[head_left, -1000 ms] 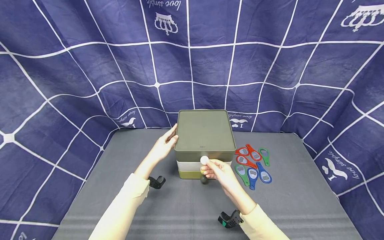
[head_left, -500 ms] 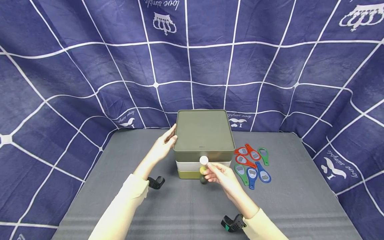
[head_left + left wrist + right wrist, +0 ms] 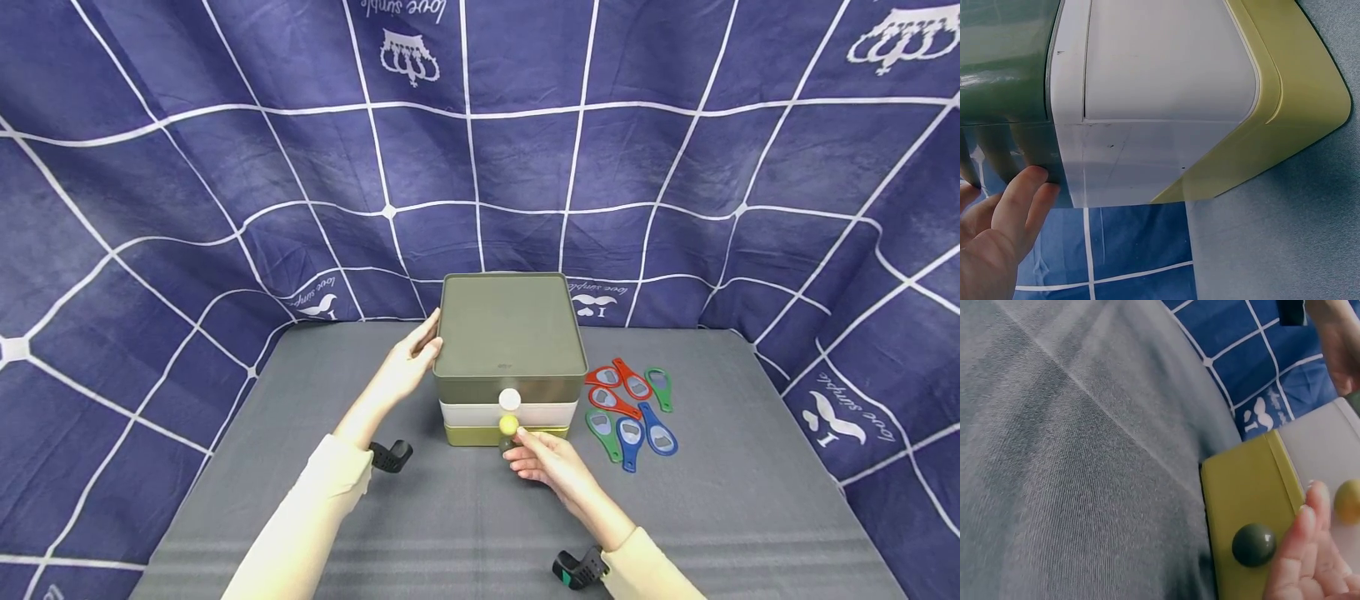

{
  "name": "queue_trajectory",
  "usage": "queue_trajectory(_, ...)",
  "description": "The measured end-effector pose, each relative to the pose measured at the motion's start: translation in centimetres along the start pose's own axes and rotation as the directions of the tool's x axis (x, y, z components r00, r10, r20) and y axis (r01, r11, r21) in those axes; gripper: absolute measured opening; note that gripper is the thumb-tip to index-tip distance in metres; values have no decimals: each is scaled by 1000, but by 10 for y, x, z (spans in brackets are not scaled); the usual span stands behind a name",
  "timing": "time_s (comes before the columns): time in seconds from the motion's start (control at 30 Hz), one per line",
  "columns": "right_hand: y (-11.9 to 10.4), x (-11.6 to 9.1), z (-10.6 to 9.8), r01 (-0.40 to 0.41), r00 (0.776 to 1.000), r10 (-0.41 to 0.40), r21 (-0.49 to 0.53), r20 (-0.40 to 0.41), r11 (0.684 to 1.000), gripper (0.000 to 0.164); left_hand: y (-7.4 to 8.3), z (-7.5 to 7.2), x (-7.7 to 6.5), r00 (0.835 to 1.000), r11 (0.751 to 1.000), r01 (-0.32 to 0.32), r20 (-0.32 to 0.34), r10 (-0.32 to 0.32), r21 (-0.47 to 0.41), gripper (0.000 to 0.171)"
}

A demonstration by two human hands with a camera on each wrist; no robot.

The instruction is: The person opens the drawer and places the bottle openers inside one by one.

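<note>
A small three-tier drawer box (image 3: 512, 325) stands mid-table, its top tier dark green, the middle white and the lowest yellow-green. Round knobs run down its front: a white knob (image 3: 509, 399), a yellow knob (image 3: 508, 425) and a dark green knob (image 3: 1254, 545). My left hand (image 3: 405, 360) rests against the left side of the top tier, and its fingers (image 3: 1019, 200) lie along the dark green wall. At the front, my right hand (image 3: 551, 462) has its fingertips right beside the yellow knob. Its extended fingers (image 3: 1310, 525) show between the yellow and dark green knobs.
Right of the box lie several bottle openers, among them a red opener (image 3: 613, 402), a green opener (image 3: 659, 388) and a blue opener (image 3: 659, 432). A grey cloth (image 3: 450, 517) covers the table. Behind hangs a blue curtain (image 3: 525, 167) with white lines.
My right hand has come down from the white knob on the top tier to the yellow knob below it. The left hand stays at the box's left side.
</note>
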State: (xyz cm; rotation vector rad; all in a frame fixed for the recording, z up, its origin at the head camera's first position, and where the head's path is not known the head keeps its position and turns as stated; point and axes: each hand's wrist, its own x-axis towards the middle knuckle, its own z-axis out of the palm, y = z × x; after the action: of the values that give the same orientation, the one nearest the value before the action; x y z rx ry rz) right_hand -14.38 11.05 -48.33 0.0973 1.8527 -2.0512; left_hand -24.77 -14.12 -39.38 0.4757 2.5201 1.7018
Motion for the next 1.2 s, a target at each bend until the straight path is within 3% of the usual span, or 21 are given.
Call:
queue_trajectory(0.33,0,10,9,17,1000,-19,130,11,991,40,-1,1,0,1000,1000,-2,-7,2,4,52)
queue_trajectory(0.63,0,8,12,0,1000,3,144,-25,990,43,-1,1,-1,1000,1000,8,0,-8,-7,53)
queue_trajectory(1.2,11,-35,17,-47,998,42,131,42,990,44,1,0,0,1000,1000,16,-5,-15,16,52)
